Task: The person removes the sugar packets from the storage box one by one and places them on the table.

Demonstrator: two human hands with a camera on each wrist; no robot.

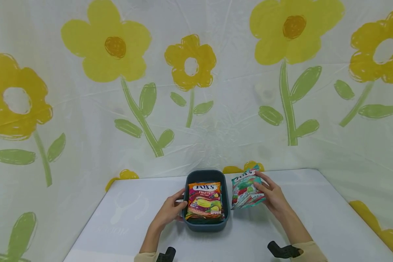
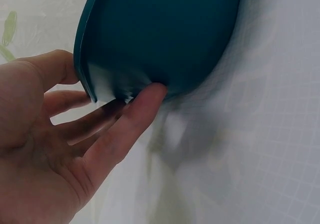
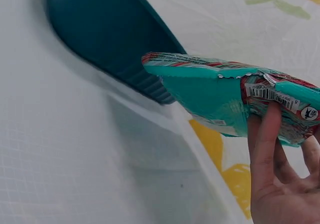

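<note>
A dark blue-green plastic bin [image 1: 206,227] stands on the table with an orange and purple bag of Fox's fruit candy [image 1: 204,202] lying in it. My left hand [image 1: 169,209] holds the bin's left side; in the left wrist view, the fingers [image 2: 142,106] of that hand touch the outer wall. To the right of the bin, my right hand [image 1: 275,196] grips a teal Fox's candy bag [image 1: 245,187] by its right edge, tilted. In the right wrist view the teal bag [image 3: 205,96] shows its back and a barcode above the table.
The white table [image 1: 124,225] carries faint grey print on its left part. Behind it hangs a pale curtain [image 1: 229,120] with yellow flowers, close to the table's far edge. More of something lies under the orange bag, mostly hidden.
</note>
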